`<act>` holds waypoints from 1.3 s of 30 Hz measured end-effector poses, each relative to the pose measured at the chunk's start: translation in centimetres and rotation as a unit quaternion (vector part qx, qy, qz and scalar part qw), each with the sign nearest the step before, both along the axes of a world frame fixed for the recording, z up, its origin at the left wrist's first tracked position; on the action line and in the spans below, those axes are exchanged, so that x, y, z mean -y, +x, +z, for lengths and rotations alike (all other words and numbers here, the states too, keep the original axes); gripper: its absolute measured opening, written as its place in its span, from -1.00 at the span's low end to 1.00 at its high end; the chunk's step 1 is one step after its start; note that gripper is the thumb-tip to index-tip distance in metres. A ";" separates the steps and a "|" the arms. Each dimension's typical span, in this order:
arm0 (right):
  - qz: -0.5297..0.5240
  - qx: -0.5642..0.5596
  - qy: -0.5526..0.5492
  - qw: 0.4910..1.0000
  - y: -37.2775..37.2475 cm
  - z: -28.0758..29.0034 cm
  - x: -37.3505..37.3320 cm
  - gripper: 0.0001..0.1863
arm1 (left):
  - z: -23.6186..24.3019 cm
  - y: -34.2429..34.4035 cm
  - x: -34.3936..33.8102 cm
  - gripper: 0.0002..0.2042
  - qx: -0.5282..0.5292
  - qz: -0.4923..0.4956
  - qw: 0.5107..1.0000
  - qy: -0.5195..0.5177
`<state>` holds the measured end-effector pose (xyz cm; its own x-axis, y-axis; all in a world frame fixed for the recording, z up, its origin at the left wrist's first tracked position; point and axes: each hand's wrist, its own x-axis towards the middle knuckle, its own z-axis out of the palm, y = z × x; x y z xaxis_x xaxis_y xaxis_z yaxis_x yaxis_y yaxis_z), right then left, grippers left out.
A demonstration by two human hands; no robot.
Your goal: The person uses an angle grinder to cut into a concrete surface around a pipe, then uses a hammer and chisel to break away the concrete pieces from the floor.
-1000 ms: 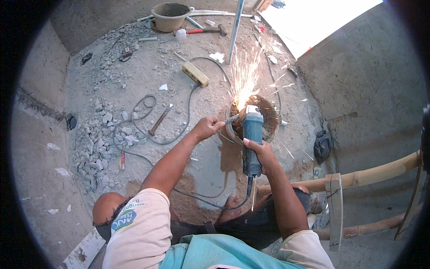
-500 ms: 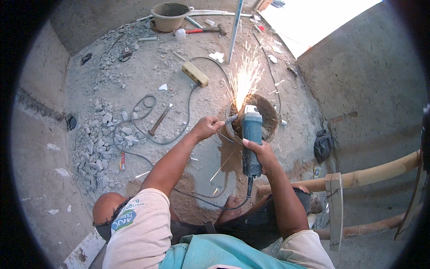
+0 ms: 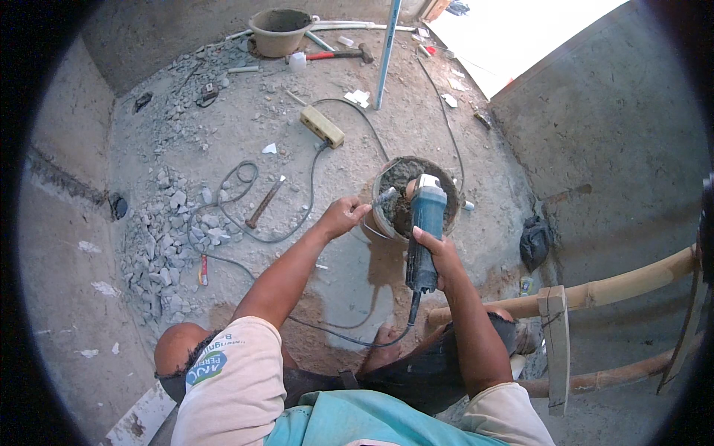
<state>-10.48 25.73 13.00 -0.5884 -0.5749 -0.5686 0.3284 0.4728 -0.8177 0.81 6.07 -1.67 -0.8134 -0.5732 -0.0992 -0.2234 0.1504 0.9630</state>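
My right hand [image 3: 440, 256] is wrapped round the body of a blue angle grinder [image 3: 427, 215], its grey head over a bucket [image 3: 378, 214] of grey mortar. Its cord runs from the rear of the tool down past my foot. My left hand [image 3: 344, 216] is closed, thumb and fingers pinched on a short grey metal piece [image 3: 385, 195] that reaches over the bucket's left rim. The metal piece's tip lies a little left of the grinder head. Most of its held end is hidden in my fingers. No sparks show.
A yellowish socket box [image 3: 323, 125] and its cable lie beyond the bucket. A chisel-like rod [image 3: 265, 202] and broken rubble [image 3: 171, 245] are to the left. Farther off are a red-handled hammer [image 3: 338, 54], a tub [image 3: 281, 37] and a blue pipe [image 3: 387, 56]. Bamboo poles [image 3: 625, 281] stand right.
The spray of sparks has stopped. The grinder has shifted slightly right, away from the metal piece, and more of the bucket's contents shows. My left hand has hardly moved.
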 end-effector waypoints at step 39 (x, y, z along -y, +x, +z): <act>0.031 0.024 0.033 0.999 0.5 0.3 1.0 -0.53 | 0.1 0.0 -0.2 -0.69 -0.003 0.002 0.994 0.108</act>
